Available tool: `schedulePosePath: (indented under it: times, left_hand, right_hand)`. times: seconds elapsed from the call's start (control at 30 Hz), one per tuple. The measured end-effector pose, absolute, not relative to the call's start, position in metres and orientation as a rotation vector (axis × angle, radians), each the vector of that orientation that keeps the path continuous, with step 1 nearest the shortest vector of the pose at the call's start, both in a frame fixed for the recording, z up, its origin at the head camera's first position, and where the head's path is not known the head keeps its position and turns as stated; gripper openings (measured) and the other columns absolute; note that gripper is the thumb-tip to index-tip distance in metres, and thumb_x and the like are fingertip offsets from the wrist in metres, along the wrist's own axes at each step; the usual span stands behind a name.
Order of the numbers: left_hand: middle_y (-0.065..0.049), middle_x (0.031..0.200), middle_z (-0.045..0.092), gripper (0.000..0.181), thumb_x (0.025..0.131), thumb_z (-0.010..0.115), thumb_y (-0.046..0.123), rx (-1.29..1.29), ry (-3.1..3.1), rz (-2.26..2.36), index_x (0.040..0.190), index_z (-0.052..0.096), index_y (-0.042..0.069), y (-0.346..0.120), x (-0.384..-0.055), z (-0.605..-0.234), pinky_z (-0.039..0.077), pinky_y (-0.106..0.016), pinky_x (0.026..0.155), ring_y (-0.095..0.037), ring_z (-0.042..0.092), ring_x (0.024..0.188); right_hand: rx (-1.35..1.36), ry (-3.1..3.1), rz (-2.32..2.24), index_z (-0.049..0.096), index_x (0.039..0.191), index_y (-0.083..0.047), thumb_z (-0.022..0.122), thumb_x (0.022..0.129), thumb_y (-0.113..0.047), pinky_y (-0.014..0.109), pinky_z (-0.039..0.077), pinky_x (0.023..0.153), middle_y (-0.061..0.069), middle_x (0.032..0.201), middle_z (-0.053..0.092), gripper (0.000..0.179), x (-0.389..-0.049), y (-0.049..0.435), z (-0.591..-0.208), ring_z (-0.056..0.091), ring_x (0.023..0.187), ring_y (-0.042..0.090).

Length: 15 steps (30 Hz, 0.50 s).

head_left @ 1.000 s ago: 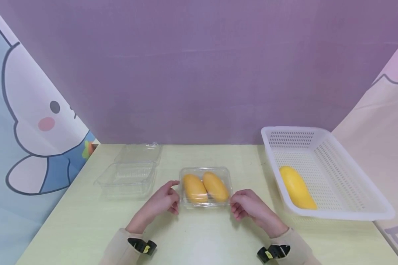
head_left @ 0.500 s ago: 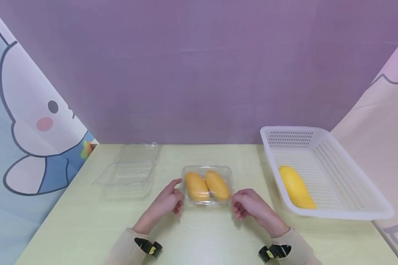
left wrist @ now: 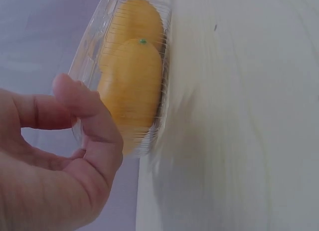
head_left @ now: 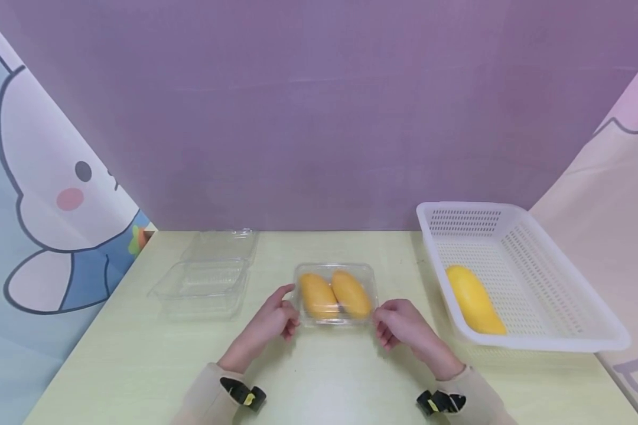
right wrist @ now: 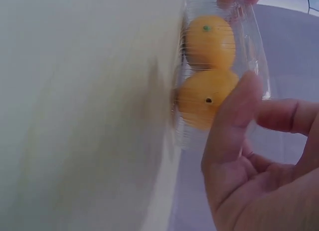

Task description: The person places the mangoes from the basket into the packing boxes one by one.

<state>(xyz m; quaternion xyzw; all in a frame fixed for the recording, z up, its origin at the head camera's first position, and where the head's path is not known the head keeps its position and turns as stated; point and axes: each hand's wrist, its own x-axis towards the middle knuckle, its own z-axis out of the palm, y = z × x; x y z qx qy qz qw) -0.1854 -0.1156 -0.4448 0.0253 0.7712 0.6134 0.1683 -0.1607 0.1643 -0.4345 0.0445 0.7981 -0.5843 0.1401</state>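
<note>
A clear plastic clamshell box [head_left: 336, 267] with its lid down lies in the middle of the table. Two yellow-orange mangoes [head_left: 319, 296] show side by side inside it. My left hand [head_left: 273, 321] is at the box's left side; in the left wrist view its thumb and index finger pinch the lid's edge [left wrist: 89, 44]. On the opposite side my right hand [head_left: 404, 324] pinches the right edge, thumb overlapping the nearer mango [right wrist: 204, 94] in the right wrist view. The remaining fingers of both hands curl loosely below.
An open clear clamshell box [head_left: 202, 277] stands at the left on the pale table [head_left: 319, 378]. To the right, a white perforated basket [head_left: 531, 295] holds one yellow mango [head_left: 473, 300]. A purple backdrop [head_left: 319, 118] rises behind the table.
The box with the mangoes has slid slightly right and away from me, both hands going with it. My left hand has travelled more than the right.
</note>
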Motion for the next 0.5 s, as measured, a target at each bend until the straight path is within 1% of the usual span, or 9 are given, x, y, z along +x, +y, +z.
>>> schedulePosePath:
  times: [0.07,0.13,0.2,0.27,0.33,0.4,0.5]
  left_hand:
    - [-0.010,0.079,0.056,0.074,0.088,0.050,0.002,0.073,2.182,1.758,0.157,0.025,-0.001,-0.114,-0.185,-0.444,0.050,-0.031,0.055,-0.019,0.053,0.062]
    - [-0.010,0.080,0.056,0.074,0.088,0.050,0.002,0.077,2.172,1.767,0.157,0.024,-0.001,-0.112,-0.185,-0.443,0.050,-0.031,0.055,-0.019,0.053,0.063]
    - [-0.010,0.080,0.056,0.075,0.087,0.050,0.002,0.078,2.166,1.773,0.158,0.024,0.000,-0.111,-0.186,-0.443,0.050,-0.031,0.055,-0.019,0.053,0.062]
    - [-0.010,0.080,0.056,0.075,0.087,0.050,0.002,0.075,2.164,1.771,0.158,0.024,0.000,-0.110,-0.186,-0.442,0.050,-0.031,0.055,-0.019,0.053,0.062]
    - [-0.009,0.079,0.056,0.074,0.088,0.049,0.003,0.074,2.168,1.765,0.157,0.024,0.000,-0.110,-0.187,-0.442,0.050,-0.031,0.056,-0.019,0.053,0.062]
    - [-0.009,0.079,0.056,0.073,0.088,0.049,0.003,0.071,2.172,1.759,0.157,0.025,-0.001,-0.109,-0.188,-0.443,0.051,-0.031,0.056,-0.019,0.054,0.062]
    - [-0.009,0.079,0.056,0.072,0.089,0.048,0.003,0.065,2.179,1.747,0.157,0.024,-0.001,-0.109,-0.189,-0.443,0.052,-0.031,0.056,-0.019,0.054,0.062]
  right_hand:
    - [0.147,2.459,-1.589,0.063,0.094,0.006,0.058,0.090,-0.011,0.032,0.054,0.054,0.010,0.069,0.061,0.018,-0.160,0.162,-0.430,0.060,0.055,0.018]
    - [0.139,2.644,-1.435,0.065,0.106,0.006,0.059,0.091,-0.014,0.033,0.054,0.058,0.010,0.076,0.063,0.026,-0.159,0.161,-0.425,0.061,0.062,0.019]
    - [0.103,2.801,-1.286,0.063,0.121,0.007,0.060,0.091,-0.016,0.038,0.053,0.066,0.012,0.088,0.065,0.038,-0.160,0.159,-0.421,0.063,0.073,0.023]
    - [0.053,2.940,-1.151,0.058,0.132,0.006,0.061,0.089,-0.018,0.043,0.053,0.074,0.015,0.102,0.065,0.049,-0.160,0.157,-0.416,0.063,0.087,0.028]
    - [-0.020,3.024,-1.090,0.055,0.138,0.005,0.061,0.089,-0.018,0.051,0.053,0.083,0.020,0.116,0.063,0.055,-0.161,0.154,-0.413,0.061,0.103,0.035]
    - [-0.125,3.091,-1.032,0.053,0.141,0.003,0.064,0.089,-0.021,0.057,0.050,0.091,0.023,0.128,0.058,0.059,-0.161,0.148,-0.410,0.056,0.117,0.040]
    - [-0.308,3.157,-0.905,0.054,0.143,-0.003,0.069,0.089,-0.031,0.062,0.046,0.098,0.025,0.139,0.052,0.062,-0.162,0.138,-0.407,0.048,0.128,0.044]
